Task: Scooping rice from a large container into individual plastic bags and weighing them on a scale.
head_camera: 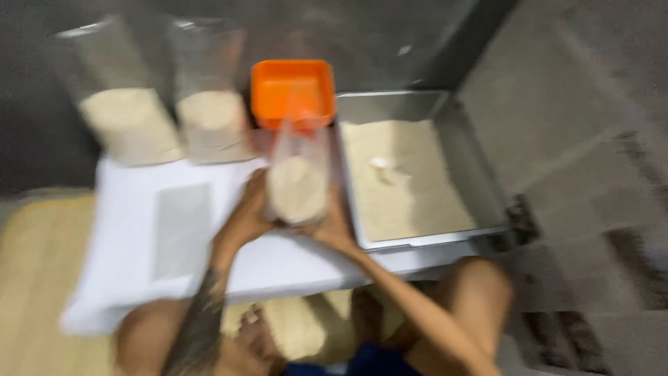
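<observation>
Both my hands hold one clear plastic bag partly filled with pale grain, upright over the white board. My left hand grips its left side and my right hand its right side. Just behind the bag sits an orange square container. To the right lies a grey metal tray full of the same pale grain, with a small white scoop in it. The picture is blurred.
Two more filled clear bags stand at the back left of the white board. A flat empty bag lies on the board. My bare knees are below, above a woven mat. Concrete floor lies to the right.
</observation>
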